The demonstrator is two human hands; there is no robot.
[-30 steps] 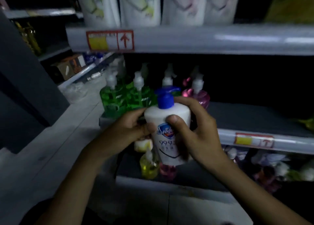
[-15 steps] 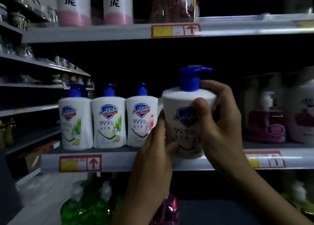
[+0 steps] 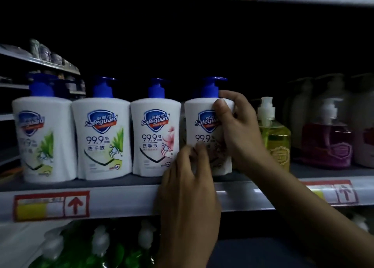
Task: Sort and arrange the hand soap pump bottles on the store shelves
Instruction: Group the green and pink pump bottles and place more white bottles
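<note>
A white Safeguard pump bottle (image 3: 199,114) with a blue pump stands on the grey shelf (image 3: 125,199), fourth in a row. My right hand (image 3: 234,130) wraps its right side and top. My left hand (image 3: 188,178) presses its lower front with the fingertips. To its left stand a pink-flower Safeguard bottle (image 3: 155,136) and two green-leaf Safeguard bottles (image 3: 101,136) (image 3: 40,138), all upright and facing forward. The held bottle's lower label is hidden by my hands.
Right of the held bottle stands a clear yellow soap bottle (image 3: 275,138), then a pink one (image 3: 327,142) and dim pale bottles behind. Green pump bottles (image 3: 97,247) sit on the shelf below. Red price tags (image 3: 51,206) line the shelf edge. Another shelf runs overhead.
The white bottle has gone from being held in front of the shelf to standing on it beside the pink-flower bottle. My view has moved closer and up.
</note>
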